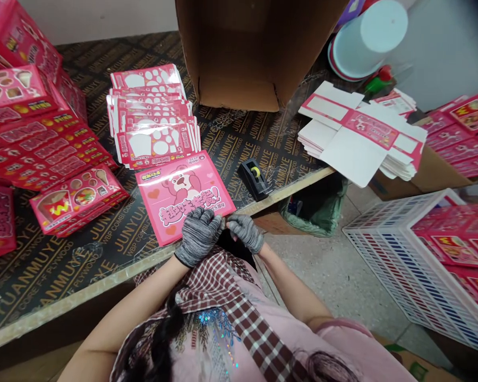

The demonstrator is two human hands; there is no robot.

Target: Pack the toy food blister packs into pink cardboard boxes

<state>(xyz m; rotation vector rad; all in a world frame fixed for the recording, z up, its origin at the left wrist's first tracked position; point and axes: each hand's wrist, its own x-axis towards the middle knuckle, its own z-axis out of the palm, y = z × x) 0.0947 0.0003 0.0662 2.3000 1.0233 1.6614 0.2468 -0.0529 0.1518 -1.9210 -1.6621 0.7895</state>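
The left hand (200, 237) and right hand (246, 233) are curling at the near edge of the surface (117, 225), fingertips close together; cannot tell whether pinching anything. The pink bear-printed panel (185, 188) is lying along that edge, the left hand overlapping it; the tape dispenser (255, 181) is sitting rightward.

- head cam, so basically first-person, aimed forward and steeply down
- pretty close in: left hand (201, 233) and right hand (246, 232) near mid-frame, table (24, 286) running off the left edge
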